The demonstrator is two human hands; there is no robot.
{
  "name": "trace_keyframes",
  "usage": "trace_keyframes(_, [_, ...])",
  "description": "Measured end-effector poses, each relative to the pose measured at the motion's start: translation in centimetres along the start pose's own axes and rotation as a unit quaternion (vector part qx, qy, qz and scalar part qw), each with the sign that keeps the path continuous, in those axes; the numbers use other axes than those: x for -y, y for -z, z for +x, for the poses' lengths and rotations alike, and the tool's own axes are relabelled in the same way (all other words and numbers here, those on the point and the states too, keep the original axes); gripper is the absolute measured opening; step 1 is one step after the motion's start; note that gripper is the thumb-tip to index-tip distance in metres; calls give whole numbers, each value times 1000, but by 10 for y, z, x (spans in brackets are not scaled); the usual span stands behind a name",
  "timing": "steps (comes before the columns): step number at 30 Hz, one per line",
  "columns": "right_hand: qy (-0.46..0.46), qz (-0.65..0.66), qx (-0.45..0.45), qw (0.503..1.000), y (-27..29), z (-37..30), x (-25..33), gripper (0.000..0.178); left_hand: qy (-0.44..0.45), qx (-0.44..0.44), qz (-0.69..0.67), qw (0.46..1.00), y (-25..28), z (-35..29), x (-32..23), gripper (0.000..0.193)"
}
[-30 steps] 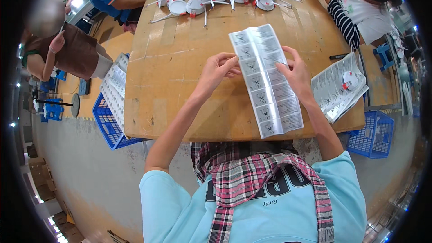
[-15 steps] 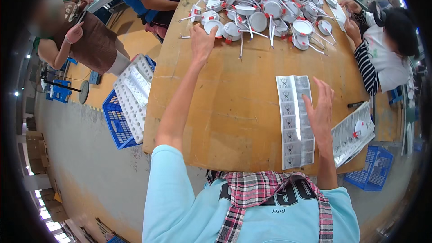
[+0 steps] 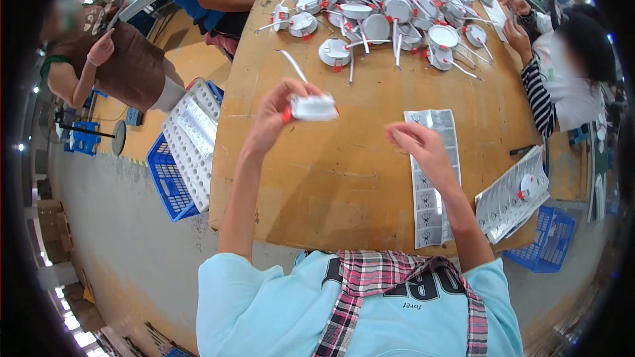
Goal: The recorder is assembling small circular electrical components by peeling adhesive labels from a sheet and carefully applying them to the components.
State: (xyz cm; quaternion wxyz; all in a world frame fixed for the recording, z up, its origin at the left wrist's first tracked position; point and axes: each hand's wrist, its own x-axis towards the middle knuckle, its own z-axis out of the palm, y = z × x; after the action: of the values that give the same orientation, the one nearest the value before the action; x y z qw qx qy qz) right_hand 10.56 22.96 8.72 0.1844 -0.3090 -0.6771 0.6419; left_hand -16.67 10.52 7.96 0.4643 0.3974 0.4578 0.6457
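My left hand (image 3: 274, 109) is closed around a round white downlight (image 3: 313, 108) with red clips, held above the table with its rim toward me. A white cable sticks up from behind that hand. My right hand (image 3: 423, 149) is over the upper left part of a silvery label sheet (image 3: 426, 218), thumb and fingers drawn together toward the left; whatever may be between the fingertips is too small to make out. Several similar downlights (image 3: 377, 26) with red clips and white cables are heaped at the far end of the table (image 3: 331, 192).
More label sheets (image 3: 496, 215) lie at the right edge with a single downlight (image 3: 528, 185) on top, beside a black marker (image 3: 522, 150). Blue baskets (image 3: 546, 241) stand below; a white perforated tray (image 3: 182, 139) leans at left. Co-workers are around the table.
My left hand has taken a downlight from the near left of the heap and brought it toward me. My right hand has moved left over the sheet, its fingers closing from spread.
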Motion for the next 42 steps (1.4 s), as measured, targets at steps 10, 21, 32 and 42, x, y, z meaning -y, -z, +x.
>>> trace_keyframes(10, [-16,237,138,962,-17,36,0,30,-46,120,-250,960,-72,-23,61,4])
trace_keyframes(21, [19,14,124,992,-17,54,-36,24,-14,32,220,975,-79,-32,94,65])
trace_keyframes(32, [-27,229,9,973,-26,57,-37,21,-91,-86,502,856,-100,-44,110,55])
trace_keyframes(42, [-40,310,-31,949,-10,48,-61,21,-75,-90,505,855,-110,-52,113,54])
